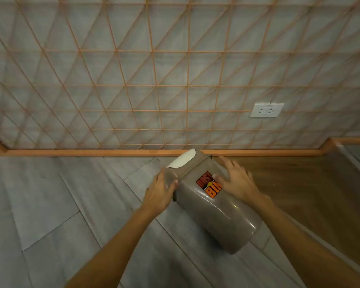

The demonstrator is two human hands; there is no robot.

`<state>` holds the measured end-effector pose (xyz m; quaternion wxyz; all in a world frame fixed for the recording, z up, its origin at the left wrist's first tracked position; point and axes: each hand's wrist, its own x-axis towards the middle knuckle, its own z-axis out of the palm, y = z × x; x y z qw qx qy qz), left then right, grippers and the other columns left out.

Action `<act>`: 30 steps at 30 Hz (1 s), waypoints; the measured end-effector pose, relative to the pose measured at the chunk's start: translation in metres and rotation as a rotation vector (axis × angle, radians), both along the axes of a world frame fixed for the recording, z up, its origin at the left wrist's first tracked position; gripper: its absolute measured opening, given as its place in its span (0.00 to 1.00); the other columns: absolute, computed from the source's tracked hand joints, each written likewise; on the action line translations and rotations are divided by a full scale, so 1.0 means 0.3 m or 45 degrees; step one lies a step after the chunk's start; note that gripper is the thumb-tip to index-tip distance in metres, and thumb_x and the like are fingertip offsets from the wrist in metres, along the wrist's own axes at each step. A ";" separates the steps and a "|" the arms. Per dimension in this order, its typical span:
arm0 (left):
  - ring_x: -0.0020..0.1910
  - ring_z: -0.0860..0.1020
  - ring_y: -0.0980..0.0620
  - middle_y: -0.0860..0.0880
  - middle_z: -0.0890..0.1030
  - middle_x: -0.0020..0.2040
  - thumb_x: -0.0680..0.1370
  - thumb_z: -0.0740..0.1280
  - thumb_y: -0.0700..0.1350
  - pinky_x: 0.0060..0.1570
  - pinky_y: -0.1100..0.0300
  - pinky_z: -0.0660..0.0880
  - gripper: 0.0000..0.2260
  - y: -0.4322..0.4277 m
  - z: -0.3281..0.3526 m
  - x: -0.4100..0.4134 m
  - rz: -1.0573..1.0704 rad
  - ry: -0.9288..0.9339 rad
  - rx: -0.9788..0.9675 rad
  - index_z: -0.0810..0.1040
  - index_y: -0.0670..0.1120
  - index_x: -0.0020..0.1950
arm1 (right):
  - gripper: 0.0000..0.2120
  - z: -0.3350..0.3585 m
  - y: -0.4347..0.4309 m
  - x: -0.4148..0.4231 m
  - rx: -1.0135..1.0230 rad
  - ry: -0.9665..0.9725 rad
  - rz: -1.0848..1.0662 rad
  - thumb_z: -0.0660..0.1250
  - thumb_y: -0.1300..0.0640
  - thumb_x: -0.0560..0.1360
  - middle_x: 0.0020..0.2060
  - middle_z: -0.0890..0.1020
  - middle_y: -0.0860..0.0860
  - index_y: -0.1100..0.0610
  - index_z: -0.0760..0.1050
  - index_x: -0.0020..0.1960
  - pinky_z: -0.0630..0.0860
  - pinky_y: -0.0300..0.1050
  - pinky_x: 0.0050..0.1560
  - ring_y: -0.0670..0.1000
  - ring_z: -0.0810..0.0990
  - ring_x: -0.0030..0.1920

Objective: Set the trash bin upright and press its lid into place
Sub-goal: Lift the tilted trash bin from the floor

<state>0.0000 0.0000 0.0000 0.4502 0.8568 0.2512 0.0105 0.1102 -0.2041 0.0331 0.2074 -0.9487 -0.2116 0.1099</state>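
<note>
Grey-brown plastic bin [214,206] lies on its side on grey floor [40,194], lid end toward wall [175,69], base toward the person. Lid [187,165] w/ white flap sits at the far end; contents can't be seen. Orange sticker [208,184] faces up. Left hand [160,192] grips the bin's left side near the lid, fingers wrapped on it. Right hand [237,179] rests spread flat on the right side, fingers loose. Skirting [92,152] runs just behind the lid; open floor to the left, wood panel [310,194] at right, socket [266,110] above
</note>
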 end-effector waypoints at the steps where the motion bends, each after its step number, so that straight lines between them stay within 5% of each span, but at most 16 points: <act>1: 0.75 0.61 0.44 0.43 0.60 0.77 0.80 0.60 0.57 0.71 0.49 0.60 0.32 -0.005 -0.033 0.016 0.122 0.022 -0.155 0.52 0.45 0.78 | 0.32 -0.026 0.013 0.020 0.034 0.022 -0.007 0.61 0.42 0.77 0.72 0.68 0.55 0.50 0.55 0.77 0.58 0.62 0.69 0.60 0.66 0.71; 6: 0.73 0.62 0.39 0.40 0.60 0.77 0.73 0.63 0.66 0.71 0.43 0.63 0.43 0.013 -0.179 0.082 0.486 0.203 -0.866 0.52 0.44 0.78 | 0.38 -0.121 0.086 0.142 0.215 0.225 -0.128 0.64 0.36 0.73 0.75 0.64 0.57 0.50 0.55 0.77 0.61 0.67 0.70 0.61 0.63 0.73; 10: 0.74 0.61 0.35 0.37 0.57 0.77 0.68 0.66 0.69 0.69 0.41 0.65 0.47 0.012 -0.248 0.097 0.544 0.218 -1.182 0.51 0.48 0.78 | 0.43 -0.191 0.128 0.202 0.458 0.396 -0.282 0.66 0.34 0.71 0.76 0.62 0.56 0.49 0.53 0.78 0.63 0.60 0.70 0.60 0.62 0.74; 18: 0.75 0.57 0.35 0.35 0.56 0.77 0.73 0.63 0.66 0.69 0.38 0.60 0.45 -0.047 -0.299 0.112 0.604 0.220 -1.552 0.48 0.42 0.78 | 0.45 -0.277 0.178 0.269 0.528 0.532 -0.359 0.62 0.29 0.69 0.76 0.61 0.55 0.48 0.52 0.78 0.63 0.61 0.70 0.61 0.62 0.74; 23: 0.62 0.75 0.38 0.38 0.74 0.65 0.67 0.70 0.67 0.47 0.40 0.78 0.43 -0.063 -0.325 0.131 0.639 0.156 -1.745 0.63 0.43 0.73 | 0.48 -0.300 0.192 0.263 0.564 0.621 -0.362 0.68 0.27 0.58 0.69 0.71 0.52 0.42 0.58 0.73 0.72 0.60 0.64 0.59 0.73 0.65; 30: 0.60 0.76 0.40 0.39 0.76 0.61 0.72 0.67 0.63 0.54 0.40 0.76 0.36 -0.090 -0.316 0.127 0.604 0.069 -1.787 0.67 0.41 0.70 | 0.43 -0.274 0.173 0.241 0.662 0.569 -0.386 0.71 0.32 0.60 0.65 0.74 0.54 0.45 0.61 0.70 0.74 0.60 0.61 0.58 0.76 0.60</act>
